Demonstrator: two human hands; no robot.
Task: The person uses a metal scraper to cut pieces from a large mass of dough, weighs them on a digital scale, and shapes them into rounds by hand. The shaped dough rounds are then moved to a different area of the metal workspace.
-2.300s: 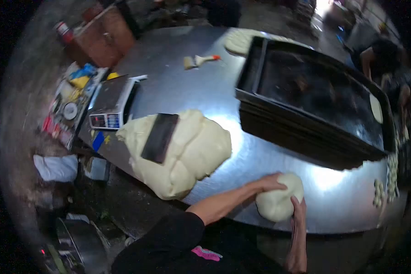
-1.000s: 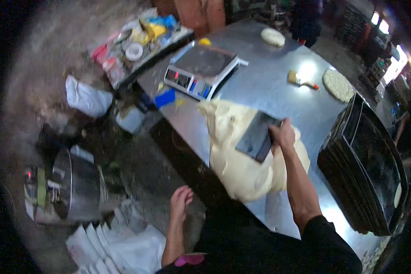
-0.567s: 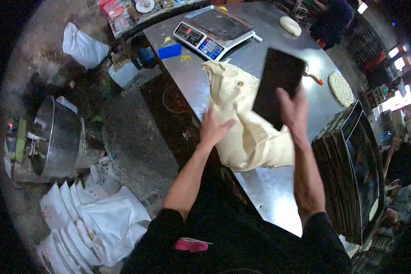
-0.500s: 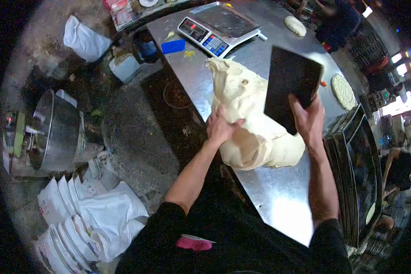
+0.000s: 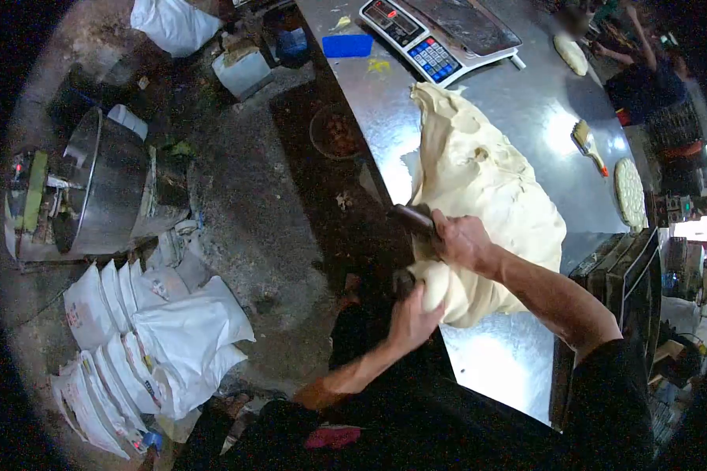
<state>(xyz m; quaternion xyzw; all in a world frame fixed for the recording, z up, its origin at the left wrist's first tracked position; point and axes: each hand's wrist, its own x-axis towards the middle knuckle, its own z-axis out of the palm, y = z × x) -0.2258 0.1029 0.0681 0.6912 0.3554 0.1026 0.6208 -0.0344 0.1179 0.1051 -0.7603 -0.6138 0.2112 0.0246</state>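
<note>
Lowered since half a second ago: dough scraper (image 5: 413,219), formerly raised flat above the dough, now driven edge-down into the near end of the mass; only its dark top edge shows.

Floor, far left: steel mixer bowl (image 5: 106,192) on its stand; stacked white flour sacks (image 5: 145,345) below it.

Table edge, near centre: left hand (image 5: 415,314), fingers curled loosely around the lower lobe of the large dough mass (image 5: 487,204), cupping it from beneath where it overhangs the steel table (image 5: 495,361). Grip partly closed, touching dough only.

Centre: right hand (image 5: 461,241), closed in a fist over the scraper handle, pressing it down into the dough. Blade hidden in the dough; depth cannot be told.

Upper centre: digital scale (image 5: 436,35), just beyond the far tip of the dough.

Right: brush (image 5: 587,145); flat docked dough round (image 5: 628,192); stacked dark baking trays (image 5: 628,290) just beside the dough.

Risks, as judged: the portion sits at the table edge, so once cut it could slip from the left hand to the floor. The left fingers lie close under the blade line, so a hard push could catch them. Soft dough may stick to the blade and tear unevenly.
</note>
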